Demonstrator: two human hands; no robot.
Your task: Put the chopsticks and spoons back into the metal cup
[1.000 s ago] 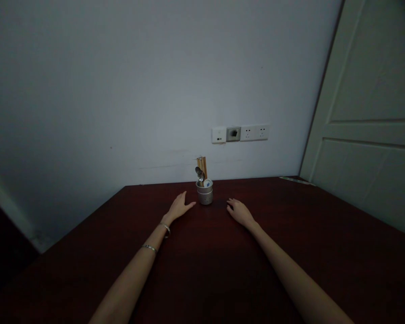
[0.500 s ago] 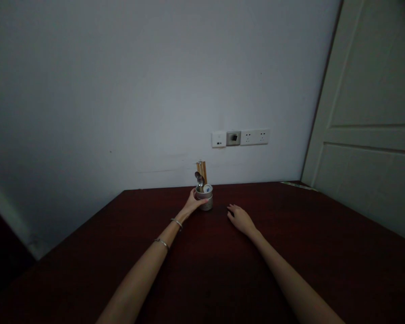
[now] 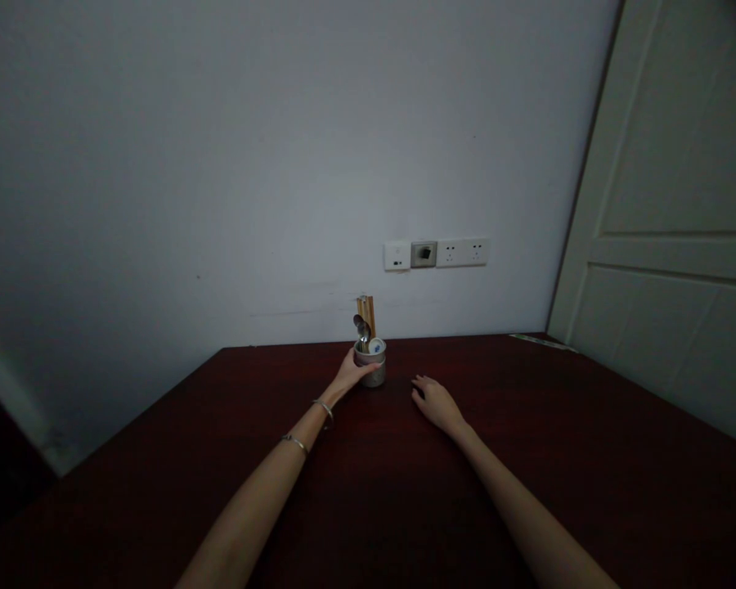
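Observation:
A pale grey utensil holder (image 3: 375,375) stands upright toward the back of the dark red table (image 3: 368,491). My left hand (image 3: 348,375) is wrapped around its left side, thumb across the front; the other fingers are partly hidden behind it. Out of the holder rise several wooden chopsticks (image 3: 370,311), metal spoons (image 3: 361,325) and a white spoon with a blue mark (image 3: 376,347). To the right of the holder, my right hand (image 3: 438,404) rests palm down on the tabletop, fingers loosely apart and holding nothing.
Behind the table rises a pale wall (image 3: 282,164) with a row of switches and sockets (image 3: 462,253). A light panelled door (image 3: 662,188) stands at the right. Near the table's back right corner lies a thin flat strip (image 3: 543,341).
The view has tilted up very slightly, so everything sits a little lower. Both hands and the holder otherwise keep their places.

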